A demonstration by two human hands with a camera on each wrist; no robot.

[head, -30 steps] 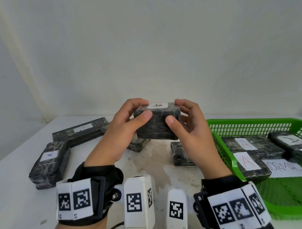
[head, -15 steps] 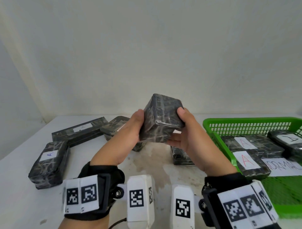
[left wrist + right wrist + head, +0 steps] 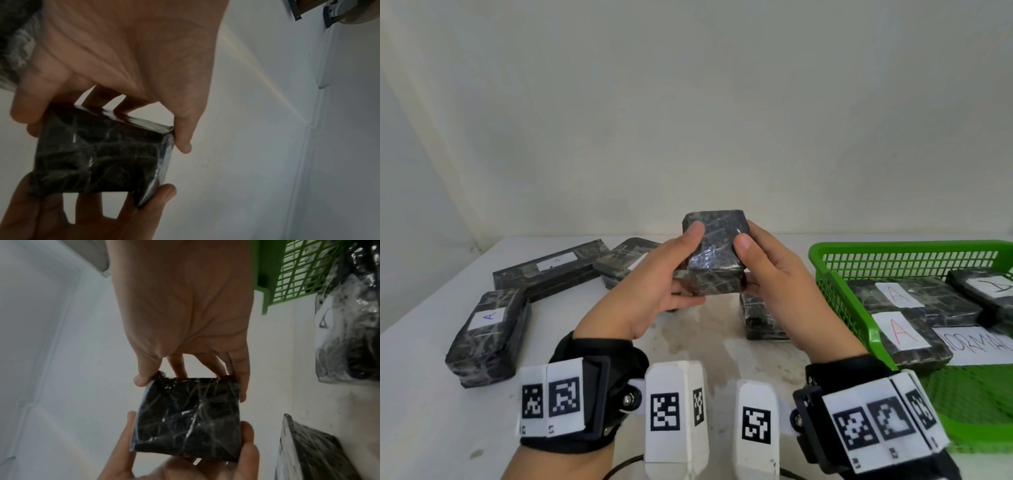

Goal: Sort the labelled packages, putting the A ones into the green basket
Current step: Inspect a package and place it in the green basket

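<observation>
Both hands' grip, left hand (image 3: 654, 287), right hand (image 3: 777, 284), package (image 3: 714, 253) pinched between, above table (image 3: 424, 394)

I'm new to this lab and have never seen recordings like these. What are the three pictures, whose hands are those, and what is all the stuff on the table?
No robot here: a person sorts packages by hand. The wide picture comes from a head camera; the two dim close-ups come from cameras strapped to each wrist, inside the white blocks with black square markers. The left hand and right hand together hold one dark wrapped package above the white table; no label shows on it now. On the table lie more packages, among them one marked A. At the right stands the green basket, already holding packages labelled A.
</observation>
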